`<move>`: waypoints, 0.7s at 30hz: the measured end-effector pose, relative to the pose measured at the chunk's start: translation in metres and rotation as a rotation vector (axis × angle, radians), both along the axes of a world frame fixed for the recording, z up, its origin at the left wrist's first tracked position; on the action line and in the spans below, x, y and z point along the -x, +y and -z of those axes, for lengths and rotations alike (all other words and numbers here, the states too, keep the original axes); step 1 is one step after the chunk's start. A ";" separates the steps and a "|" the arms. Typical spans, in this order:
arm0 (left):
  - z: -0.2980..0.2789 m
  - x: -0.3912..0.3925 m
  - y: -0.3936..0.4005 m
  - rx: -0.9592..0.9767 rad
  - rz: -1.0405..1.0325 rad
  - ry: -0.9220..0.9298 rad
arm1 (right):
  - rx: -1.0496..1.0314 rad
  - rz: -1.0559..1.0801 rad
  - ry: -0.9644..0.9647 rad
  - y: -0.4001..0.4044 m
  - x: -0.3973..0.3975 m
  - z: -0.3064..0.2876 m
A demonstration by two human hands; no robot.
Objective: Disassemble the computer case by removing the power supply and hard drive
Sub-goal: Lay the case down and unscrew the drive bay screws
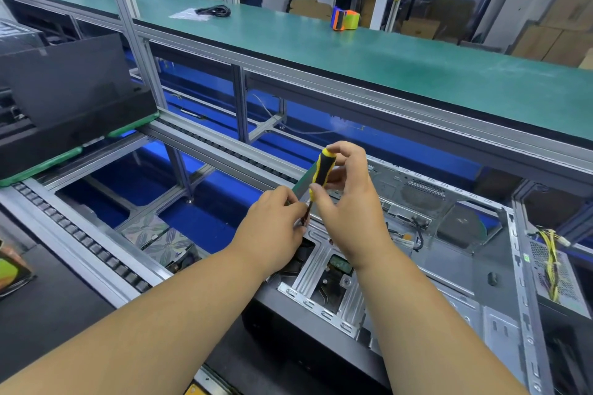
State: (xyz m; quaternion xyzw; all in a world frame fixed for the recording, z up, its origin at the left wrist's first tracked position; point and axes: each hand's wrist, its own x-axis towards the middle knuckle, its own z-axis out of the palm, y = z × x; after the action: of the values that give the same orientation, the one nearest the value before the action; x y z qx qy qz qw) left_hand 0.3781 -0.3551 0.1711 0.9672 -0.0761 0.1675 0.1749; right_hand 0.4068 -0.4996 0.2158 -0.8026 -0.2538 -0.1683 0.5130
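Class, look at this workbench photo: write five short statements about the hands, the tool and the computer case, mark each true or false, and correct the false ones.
1. The right hand grips a screwdriver with a yellow and black handle. True.
2. The left hand rests flat on the green shelf. False: its fingers pinch at the screwdriver's shaft, low down near the tip.
3. The computer case lies open on its side, its inside showing. True.
4. A bundle of yellow wires lies at the right end of the case. True.
5. The tape dispenser on the green shelf is inside the case. False: it stands on the shelf, far behind the case.
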 end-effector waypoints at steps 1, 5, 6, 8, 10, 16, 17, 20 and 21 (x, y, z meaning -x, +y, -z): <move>0.000 0.000 0.000 -0.006 0.001 0.000 | -0.004 -0.015 0.018 0.000 0.000 0.000; -0.002 0.001 -0.002 -0.036 0.003 0.003 | -0.018 -0.039 0.029 -0.002 0.002 -0.001; -0.002 0.001 -0.002 -0.046 0.001 0.005 | -0.014 -0.029 0.018 -0.002 0.002 -0.001; -0.003 0.001 -0.002 -0.055 -0.003 0.006 | 0.012 0.006 -0.016 -0.002 0.001 -0.001; -0.003 0.001 -0.003 -0.060 -0.003 -0.001 | 0.020 0.027 -0.036 -0.003 0.001 -0.001; -0.004 0.003 -0.004 -0.048 0.000 -0.002 | -0.008 0.000 0.015 -0.004 0.001 -0.001; -0.004 0.003 -0.004 -0.049 0.000 -0.004 | -0.015 -0.012 0.025 -0.004 0.001 -0.001; -0.003 0.004 -0.004 -0.061 -0.001 -0.005 | -0.021 -0.023 0.035 -0.004 0.001 -0.001; -0.003 0.004 -0.003 -0.068 -0.002 -0.006 | -0.017 -0.017 0.025 -0.004 0.000 -0.001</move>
State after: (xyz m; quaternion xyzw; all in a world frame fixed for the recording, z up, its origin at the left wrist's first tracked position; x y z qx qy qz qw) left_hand 0.3738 -0.3585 0.1743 0.9722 -0.0813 0.1678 0.1414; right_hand 0.4063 -0.5035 0.2167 -0.7980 -0.2528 -0.1558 0.5244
